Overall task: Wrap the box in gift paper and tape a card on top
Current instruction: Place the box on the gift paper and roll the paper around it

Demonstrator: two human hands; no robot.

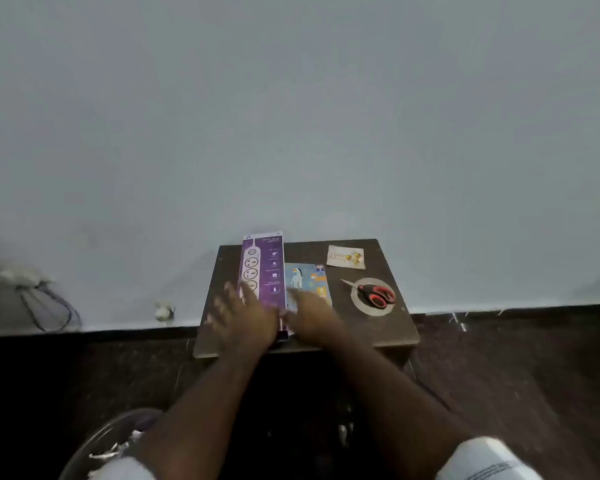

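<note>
A long purple box (263, 268) printed with a power strip lies lengthwise on a small dark wooden table (388, 327). Folded blue gift paper (311, 280) with animal prints lies flat just right of it. My left hand (243, 317) hovers blurred over the box's near end with fingers spread. My right hand (309, 315) reaches over the near part of the gift paper, fingers extended; whether it touches the paper is unclear. A pale card (346, 257) with gold shapes lies at the table's far right.
Red-handled scissors (374, 292) rest on a roll of tape (359, 301) at the table's right side. A grey wall stands right behind the table. Dark floor surrounds it. A cable (45, 306) lies at the far left by the wall.
</note>
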